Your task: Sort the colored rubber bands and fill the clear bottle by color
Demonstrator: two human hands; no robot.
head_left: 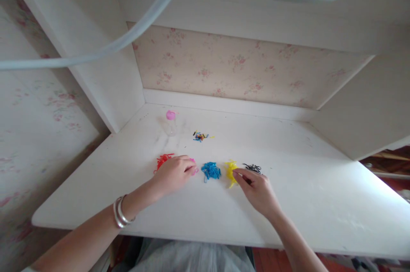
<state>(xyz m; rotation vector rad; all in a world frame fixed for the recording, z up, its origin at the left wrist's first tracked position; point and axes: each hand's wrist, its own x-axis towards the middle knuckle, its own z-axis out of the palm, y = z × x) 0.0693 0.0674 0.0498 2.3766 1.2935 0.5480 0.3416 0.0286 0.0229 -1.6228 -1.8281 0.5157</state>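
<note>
Small rubber bands lie on the white desk in piles sorted by colour. My left hand reaches over the pink rubber bands, its fingers closed together and covering most of that pile. Partly behind this hand is the red pile. The blue rubber bands sit between my two hands. At the right edge of the yellow rubber bands, my right hand has thumb and forefinger pinched together. Whatever either hand holds is too small or hidden. Black rubber bands lie just beyond my right hand.
A small mixed-colour pile lies farther back on the desk. Left of it stands a clear container with a pink top. White side panels and a back wall enclose the desk. A pale cable crosses the upper view.
</note>
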